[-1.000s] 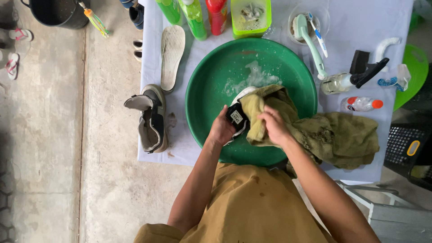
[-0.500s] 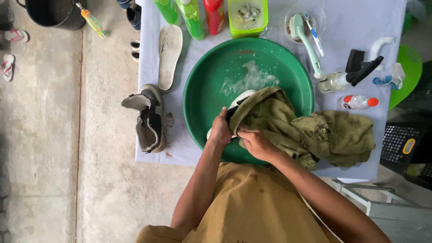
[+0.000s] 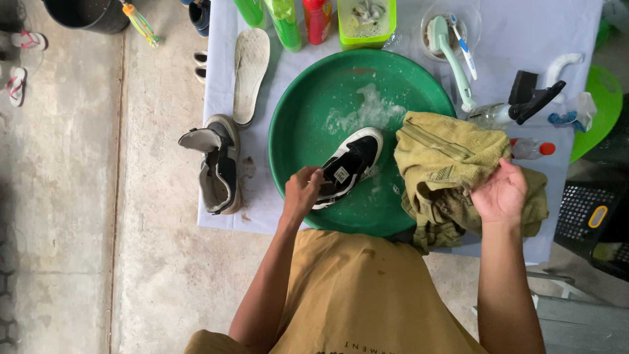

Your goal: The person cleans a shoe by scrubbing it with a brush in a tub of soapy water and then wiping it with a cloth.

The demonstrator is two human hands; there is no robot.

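Note:
My left hand (image 3: 301, 191) grips the heel end of a black shoe with a white sole (image 3: 347, 167), which lies inside a wide green basin (image 3: 308, 111) holding a little soapy foam. My right hand (image 3: 501, 193) holds an olive-green towel (image 3: 445, 157) bunched up to the right of the basin, over the table's right part. The towel no longer covers the shoe.
A second black shoe (image 3: 216, 164) stands at the table's left edge beside a loose insole (image 3: 249, 72). Bottles (image 3: 285, 19), a green tub (image 3: 365, 23), a long-handled brush (image 3: 452, 59), a toothbrush (image 3: 464, 49) and a spray bottle (image 3: 517, 108) line the back. A dark crate (image 3: 593, 219) sits right.
The towel was wrapped around the shoe under both hands. My right hand has pulled it off to the right, and the shoe now lies uncovered in the basin, held by my left hand.

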